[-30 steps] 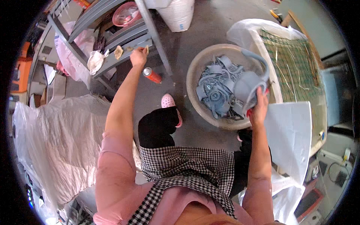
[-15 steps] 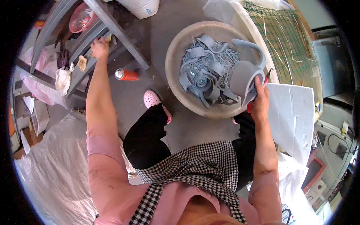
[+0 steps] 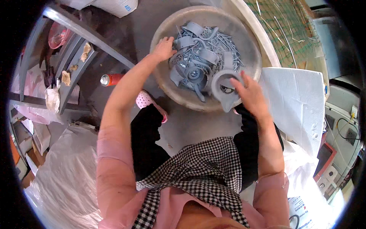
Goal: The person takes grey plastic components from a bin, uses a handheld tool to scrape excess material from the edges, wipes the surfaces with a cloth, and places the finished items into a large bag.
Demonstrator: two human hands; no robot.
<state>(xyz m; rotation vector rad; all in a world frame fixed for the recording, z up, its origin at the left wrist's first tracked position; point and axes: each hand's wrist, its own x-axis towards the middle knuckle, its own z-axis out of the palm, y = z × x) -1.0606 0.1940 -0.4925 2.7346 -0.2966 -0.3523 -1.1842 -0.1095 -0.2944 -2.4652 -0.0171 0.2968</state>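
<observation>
Left hand spread, fingers on grey plastic parts inside round basin on floor. Right hand grips grey ring-shaped part at near rim. Spray can, metal rack left; white foam sheet right.

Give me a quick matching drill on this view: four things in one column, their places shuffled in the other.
Things:
1. left hand
2. right hand
3. spray can
4. white foam sheet

Places:
A. lying on the floor left of the basin
B. at the basin's left rim, on the grey parts
C. right of the basin
D. on a grey round part at the basin's near edge

Pairs: 1-B, 2-D, 3-A, 4-C
</observation>
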